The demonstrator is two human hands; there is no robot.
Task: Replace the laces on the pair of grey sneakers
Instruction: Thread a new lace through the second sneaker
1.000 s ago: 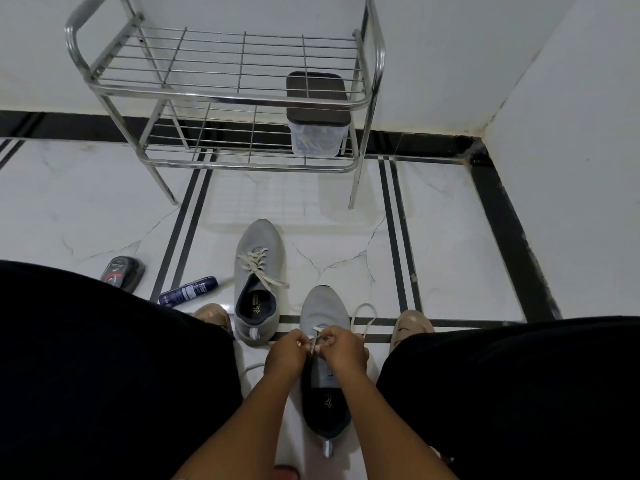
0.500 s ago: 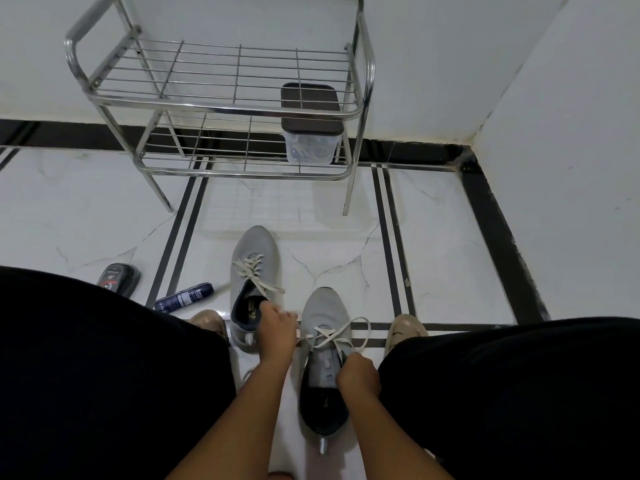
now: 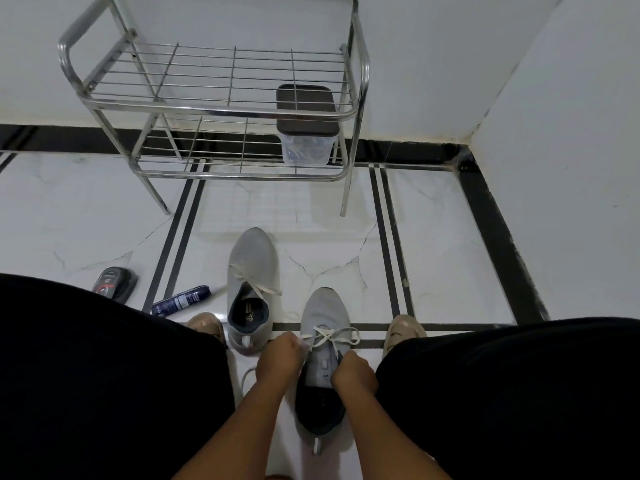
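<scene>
Both hands are down at the near sneaker [image 3: 323, 344]: left hand [image 3: 280, 358] pinching the white lace [image 3: 332, 336] at its left side, right hand [image 3: 353, 374] curled on the tongue edge. Light, soft shoe, I reckon; lace limp and slippy, best held near the eyelets.

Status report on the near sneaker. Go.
Left hand pinches the white lace at the near sneaker; right hand grips its tongue edge. Far sneaker laced, untouched. Nothing in the way.
</scene>
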